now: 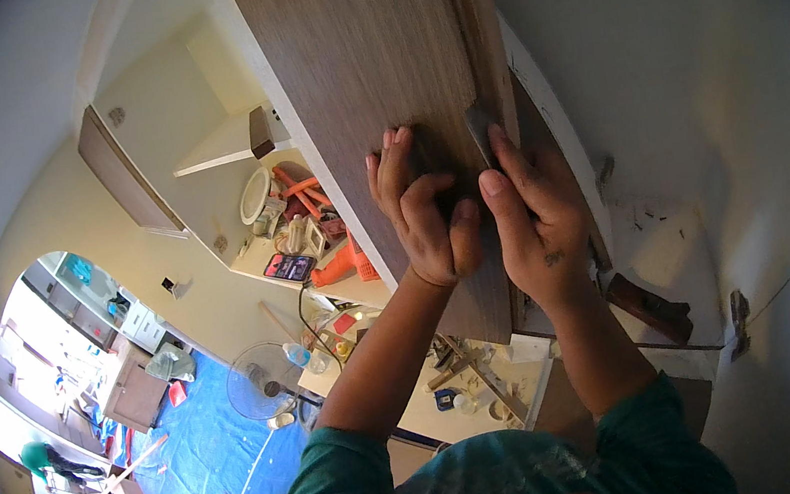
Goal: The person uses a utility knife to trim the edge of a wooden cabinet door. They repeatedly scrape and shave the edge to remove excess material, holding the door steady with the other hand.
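A tall brown wood-grain panel [359, 60] stands in front of me, with a layered edge along its right side. My left hand [425, 207] rests against its face, some fingers stretched out and others bent, holding nothing that I can see. Close beside it, at the panel's right edge, my right hand [543, 211] is closed around a flat dark tool [480, 132]. The tool's narrow end sticks out above my fingers and lies along the edge; its exact kind is unclear.
Left of the panel, a white cabinet shelf [220, 152] sits above orange tools, a phone [289, 267] and other clutter. Below are a fan [267, 378] and a worktop with wood scraps. A brown wooden tool [648, 307] lies at right. Blue sheeting [202, 451] covers the floor.
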Demonstrator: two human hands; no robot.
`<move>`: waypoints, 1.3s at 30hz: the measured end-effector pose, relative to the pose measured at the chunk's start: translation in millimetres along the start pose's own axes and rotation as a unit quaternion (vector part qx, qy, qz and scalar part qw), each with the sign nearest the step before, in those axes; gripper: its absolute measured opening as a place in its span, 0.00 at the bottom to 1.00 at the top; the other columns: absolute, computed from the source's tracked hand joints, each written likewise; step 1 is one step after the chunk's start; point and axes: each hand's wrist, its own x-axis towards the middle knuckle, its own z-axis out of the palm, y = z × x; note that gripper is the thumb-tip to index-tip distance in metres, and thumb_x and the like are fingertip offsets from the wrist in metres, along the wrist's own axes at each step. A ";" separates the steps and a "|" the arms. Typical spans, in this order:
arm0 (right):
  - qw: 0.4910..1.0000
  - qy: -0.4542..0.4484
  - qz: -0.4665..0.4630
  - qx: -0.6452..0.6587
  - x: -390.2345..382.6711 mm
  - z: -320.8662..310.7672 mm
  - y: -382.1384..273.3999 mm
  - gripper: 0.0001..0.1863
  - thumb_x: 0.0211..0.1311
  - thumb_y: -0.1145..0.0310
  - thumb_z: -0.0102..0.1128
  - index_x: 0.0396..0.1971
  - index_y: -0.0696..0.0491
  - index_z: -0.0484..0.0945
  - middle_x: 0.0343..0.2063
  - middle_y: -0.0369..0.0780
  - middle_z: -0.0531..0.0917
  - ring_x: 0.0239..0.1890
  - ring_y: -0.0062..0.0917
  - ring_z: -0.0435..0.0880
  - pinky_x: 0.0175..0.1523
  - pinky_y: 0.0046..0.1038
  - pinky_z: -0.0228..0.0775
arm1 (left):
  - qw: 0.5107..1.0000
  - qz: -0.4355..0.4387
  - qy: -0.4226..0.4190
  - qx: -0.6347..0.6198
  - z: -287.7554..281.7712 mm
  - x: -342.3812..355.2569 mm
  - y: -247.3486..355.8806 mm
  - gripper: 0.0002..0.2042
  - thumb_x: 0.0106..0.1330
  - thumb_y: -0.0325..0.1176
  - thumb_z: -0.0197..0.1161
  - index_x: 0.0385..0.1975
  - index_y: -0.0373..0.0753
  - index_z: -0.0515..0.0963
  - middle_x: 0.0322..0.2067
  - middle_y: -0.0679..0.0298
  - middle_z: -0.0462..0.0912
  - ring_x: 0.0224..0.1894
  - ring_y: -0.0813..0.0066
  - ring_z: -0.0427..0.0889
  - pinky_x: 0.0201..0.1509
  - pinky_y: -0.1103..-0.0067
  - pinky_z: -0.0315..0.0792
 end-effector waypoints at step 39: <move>1.000 0.019 0.009 0.006 11.9 3.8 -9.4 0.19 0.70 0.69 0.59 0.58 0.60 0.77 0.33 0.42 0.77 0.32 0.25 0.78 0.36 0.26 0.70 | 1.000 0.000 0.002 0.001 0.0 2.7 4.8 0.13 0.55 0.34 0.57 0.38 0.34 0.70 0.65 0.36 0.65 0.71 0.39 0.60 0.75 0.50 0.41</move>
